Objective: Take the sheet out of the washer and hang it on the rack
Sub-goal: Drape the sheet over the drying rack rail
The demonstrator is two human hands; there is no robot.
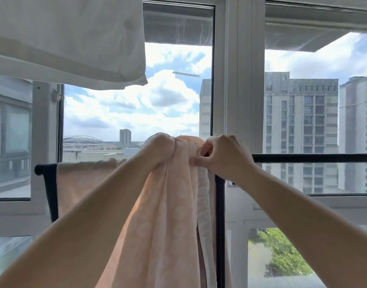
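sheet (170, 215) hanging vertically, both hands' grip atop

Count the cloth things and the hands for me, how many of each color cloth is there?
Peach cloth: 1, the sheet bunched over the rack
White cloth: 1, the pillowcase hanging up top
Hands: 2, the left hand and the right hand, both gripping the sheet
Total: 4

White pillow (68, 38) hanging at upper left. Window frame (238, 80) running down the centre. Apartment blocks (300, 129) standing outside at right; clouds (149, 104) filling the sky.
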